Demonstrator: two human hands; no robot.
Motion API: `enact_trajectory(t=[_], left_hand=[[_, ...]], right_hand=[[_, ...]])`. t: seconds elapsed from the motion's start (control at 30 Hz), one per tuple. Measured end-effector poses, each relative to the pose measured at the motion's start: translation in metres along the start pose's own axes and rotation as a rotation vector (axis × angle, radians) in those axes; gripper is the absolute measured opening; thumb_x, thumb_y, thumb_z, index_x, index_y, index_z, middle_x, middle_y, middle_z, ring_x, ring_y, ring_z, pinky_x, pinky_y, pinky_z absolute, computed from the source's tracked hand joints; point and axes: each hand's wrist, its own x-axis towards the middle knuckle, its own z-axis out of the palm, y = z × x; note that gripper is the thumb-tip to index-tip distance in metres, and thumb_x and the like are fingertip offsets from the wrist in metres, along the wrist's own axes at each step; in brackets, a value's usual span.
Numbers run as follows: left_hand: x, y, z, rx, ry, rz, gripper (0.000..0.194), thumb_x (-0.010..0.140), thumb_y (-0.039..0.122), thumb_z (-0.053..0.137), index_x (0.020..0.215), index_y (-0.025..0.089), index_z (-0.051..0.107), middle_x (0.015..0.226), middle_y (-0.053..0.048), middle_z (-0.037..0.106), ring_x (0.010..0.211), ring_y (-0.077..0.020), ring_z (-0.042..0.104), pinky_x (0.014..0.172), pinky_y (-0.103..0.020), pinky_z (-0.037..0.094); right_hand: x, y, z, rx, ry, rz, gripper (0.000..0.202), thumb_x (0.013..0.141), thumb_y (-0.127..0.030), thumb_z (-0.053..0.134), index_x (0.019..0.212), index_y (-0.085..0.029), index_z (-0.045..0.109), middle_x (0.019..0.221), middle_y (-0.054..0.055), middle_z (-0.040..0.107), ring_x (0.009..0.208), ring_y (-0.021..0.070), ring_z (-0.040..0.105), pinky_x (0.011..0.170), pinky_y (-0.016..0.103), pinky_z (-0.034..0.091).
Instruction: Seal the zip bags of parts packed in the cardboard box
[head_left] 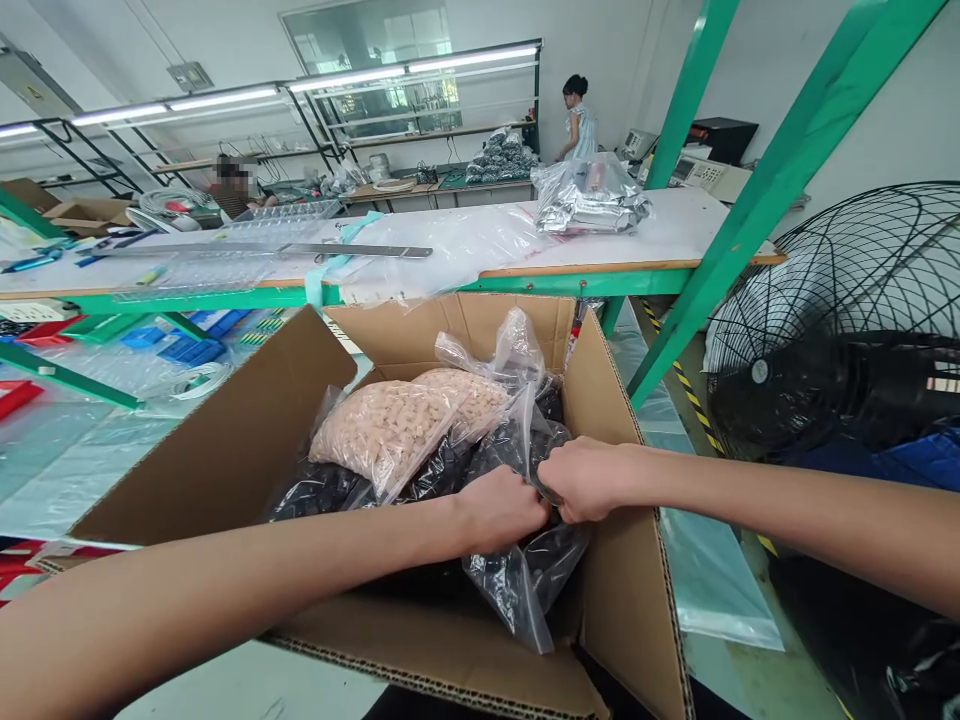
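Observation:
Both hands are inside an open cardboard box (pixel 626 590), close together near its right side. My left hand (pixel 504 510) is closed in a fist on a clear plastic bag (pixel 517 590) with dark contents. Beside it, my right hand (pixel 583 480) is also closed, gripping the same bag's plastic. Left of the hands lies a clear bag of small beige pieces (pixel 382 430), with another beige-filled bag (pixel 469 395) behind it. More bags with black contents (pixel 322 488) lie underneath. The fingertips of both hands are hidden.
Behind the box stands a white-topped workbench (pixel 450 235) with a green frame, holding silver packets (pixel 592 200) and a metal ruler (pixel 360 250). A green post (pixel 780 190) slants at the right, near a large black fan (pixel 825 370). Two people are in the background.

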Motion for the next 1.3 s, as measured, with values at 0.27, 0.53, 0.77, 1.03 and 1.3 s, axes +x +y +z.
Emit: enact_trajectory(t=[0.27,0.53,0.77,1.03,1.3], left_hand=[[-0.054,-0.003,-0.031,-0.096,0.224,-0.268,0.012,0.086,0.024,0.052,0.096,0.017,0.052,0.088,-0.003,0.066,0.073,-0.0235,0.066,0.055,-0.034,0.045],[-0.07,0.002,-0.025,-0.143,0.359,-0.396,0.01,0.09,0.024,0.048,0.097,0.019,0.053,0.091,-0.001,0.063,0.072,-0.0211,0.064,0.055,-0.034,0.042],[-0.078,0.009,-0.029,-0.234,0.479,-0.348,0.016,0.093,0.029,0.046,0.102,0.019,0.055,0.094,-0.002,0.063,0.079,-0.0205,0.064,0.062,-0.032,0.046],[-0.078,0.013,-0.028,-0.216,0.624,-0.281,0.013,0.092,0.026,0.046,0.098,0.019,0.055,0.085,-0.003,0.061,0.071,-0.0184,0.061,0.058,-0.03,0.045],[-0.116,0.062,-0.09,-0.43,0.918,0.02,0.026,0.08,0.011,0.053,0.103,0.022,0.051,0.096,-0.003,0.07,0.079,-0.015,0.066,0.068,-0.027,0.053]], right_hand=[[-0.002,0.006,0.011,0.001,0.338,0.013,0.021,0.085,-0.026,0.053,0.089,-0.013,0.069,0.09,0.014,0.071,0.084,0.0314,0.069,0.062,0.033,0.041],[-0.011,-0.002,0.005,0.056,0.47,-0.098,0.024,0.087,-0.035,0.051,0.079,-0.017,0.065,0.072,0.008,0.068,0.068,0.0233,0.065,0.055,0.029,0.028],[-0.012,-0.001,0.008,0.037,0.47,-0.19,0.029,0.095,-0.038,0.048,0.094,-0.018,0.068,0.084,0.009,0.071,0.075,0.0251,0.067,0.056,0.029,0.026],[-0.015,-0.001,0.013,0.015,0.5,-0.209,0.028,0.094,-0.041,0.052,0.093,-0.018,0.067,0.083,0.008,0.07,0.076,0.0256,0.067,0.057,0.029,0.031],[-0.018,0.008,0.016,0.006,0.429,-0.158,0.035,0.091,-0.039,0.057,0.121,-0.022,0.064,0.096,0.01,0.072,0.086,0.0281,0.068,0.065,0.031,0.041]])
